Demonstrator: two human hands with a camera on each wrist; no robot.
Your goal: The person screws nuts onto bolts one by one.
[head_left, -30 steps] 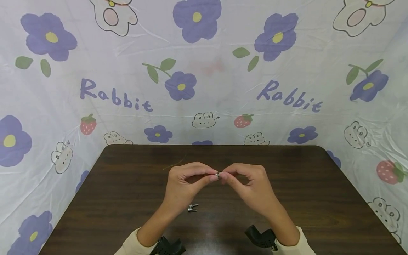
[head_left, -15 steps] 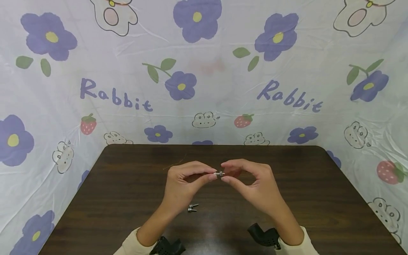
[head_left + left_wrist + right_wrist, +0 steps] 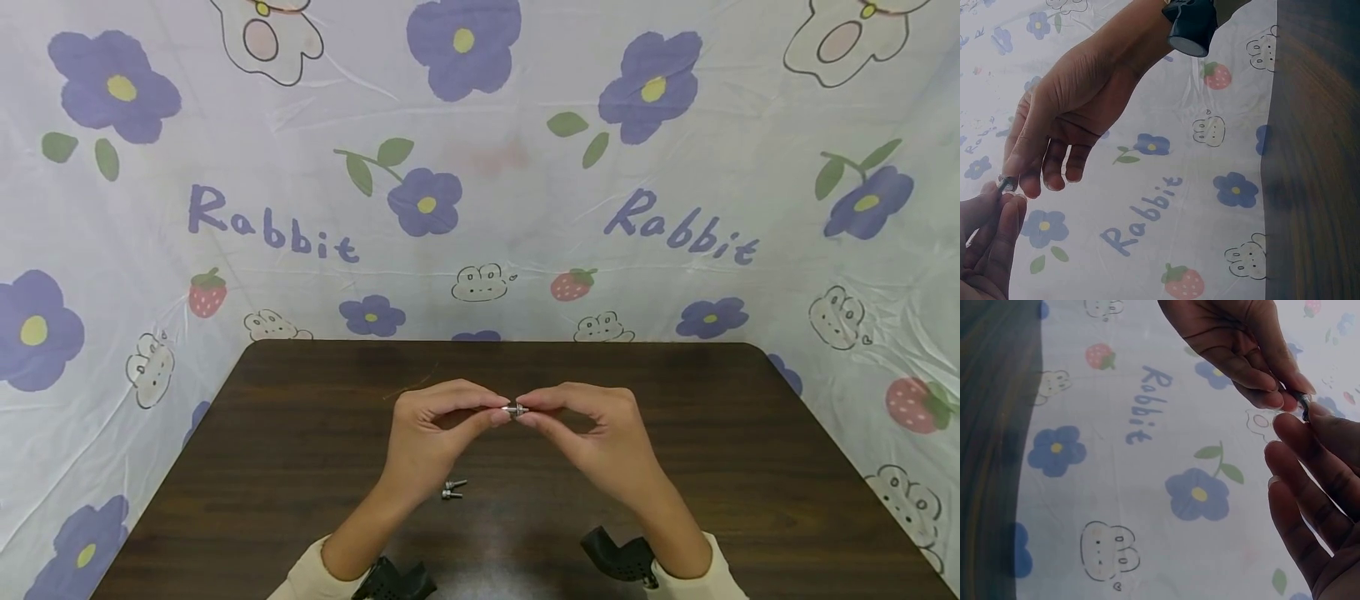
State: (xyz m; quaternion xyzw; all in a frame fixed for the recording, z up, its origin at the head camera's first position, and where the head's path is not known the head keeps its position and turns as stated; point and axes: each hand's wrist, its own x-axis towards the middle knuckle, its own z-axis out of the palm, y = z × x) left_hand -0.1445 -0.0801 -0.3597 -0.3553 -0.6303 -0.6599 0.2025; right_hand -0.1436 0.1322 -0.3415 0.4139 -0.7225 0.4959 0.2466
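Both hands are up above the table (image 3: pixel 300 433), fingertips meeting at centre. Between them sits a small metal bolt (image 3: pixel 515 409), held clear of the tabletop, roughly mid-table & nearer the front edge than the back.

Left hand (image 3: pixel 431 433): thumb & index finger pinched on the bolt's left end, other fingers curled under. Right hand (image 3: pixel 592 433): thumb & index pinched on the right end, remaining fingers loosely curled.

Bolt's long axis runs left-right in the head view, approx level, one end toward each hand. Which end is the head: can't tell, too small.

Left wrist view: bolt (image 3: pixel 1005 183) shows as a small silvery ring caught between the tips of both hands. Right wrist view: bolt (image 3: pixel 1304 400) is a dark stub w/ a bright rim, clamped at the left hand's fingertips, right fingers touching it.

On the table below the left hand lie 2 more screws (image 3: pixel 453 489), side by side, close together.

Backdrop: floral cloth (image 3: pixel 480 208) w/ "Rabbit" print.
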